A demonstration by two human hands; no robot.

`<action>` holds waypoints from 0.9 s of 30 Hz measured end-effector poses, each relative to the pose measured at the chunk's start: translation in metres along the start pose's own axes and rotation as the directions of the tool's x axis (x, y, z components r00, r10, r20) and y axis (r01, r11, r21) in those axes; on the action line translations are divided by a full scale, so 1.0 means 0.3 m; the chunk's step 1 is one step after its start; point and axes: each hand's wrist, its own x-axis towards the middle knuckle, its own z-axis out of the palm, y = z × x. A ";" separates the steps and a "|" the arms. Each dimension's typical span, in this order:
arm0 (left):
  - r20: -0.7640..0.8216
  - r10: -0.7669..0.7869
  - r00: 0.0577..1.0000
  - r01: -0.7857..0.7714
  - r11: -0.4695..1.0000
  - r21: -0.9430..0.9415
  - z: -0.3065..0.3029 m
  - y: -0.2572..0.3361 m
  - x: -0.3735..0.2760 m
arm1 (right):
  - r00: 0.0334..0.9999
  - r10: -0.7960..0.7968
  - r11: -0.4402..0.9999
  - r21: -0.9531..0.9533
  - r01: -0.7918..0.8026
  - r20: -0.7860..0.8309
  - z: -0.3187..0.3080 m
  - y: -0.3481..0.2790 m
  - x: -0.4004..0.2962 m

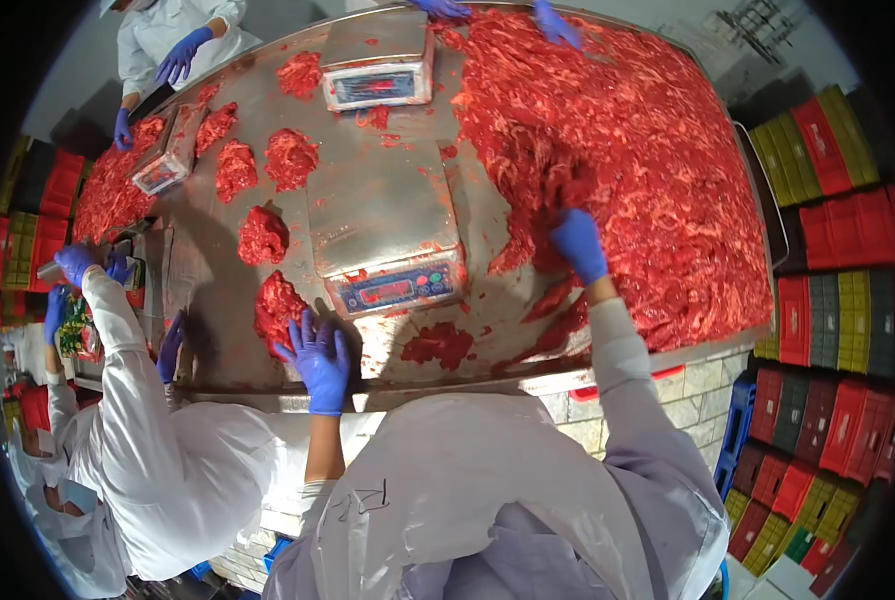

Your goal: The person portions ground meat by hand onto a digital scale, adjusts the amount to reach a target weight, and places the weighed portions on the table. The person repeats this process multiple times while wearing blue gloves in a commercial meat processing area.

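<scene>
My left hand (320,366), in a blue glove, rests with fingers spread at the edge of a portion of raw red meat (276,307) near the front of the steel table (222,300). My right hand (581,244), gloved alike, reaches into the near-left side of a large heap of raw meat strips (665,165). Its fingers are hidden among blurred meat, so their grip does not show. Between my hands sits a digital scale (384,217) with a bare steel plate and a lit display. A flat scrap of meat (438,345) lies in front of it.
More meat portions (291,159) lie left of the scale. A second scale (376,64) and a third (168,154) stand farther off. Co-workers (155,450) work at the left and far side; a gloved hand (556,26) touches the heap. Stacked plastic crates (815,315) line the right.
</scene>
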 end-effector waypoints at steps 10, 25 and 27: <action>0.444 0.291 0.848 -0.073 0.892 -0.447 -0.088 0.267 -0.027 | 0.704 -0.305 0.878 0.476 -0.053 0.641 -0.052 -0.560 -0.437; 0.459 0.662 0.593 -0.509 0.750 -0.423 -0.144 0.514 0.104 | 0.814 0.132 0.523 0.658 -0.542 0.566 -0.198 -0.327 -0.450; 0.371 0.706 0.603 -0.557 0.706 -0.438 -0.050 0.522 0.037 | 0.669 0.084 0.254 0.633 -0.731 0.739 -0.114 -0.257 -0.516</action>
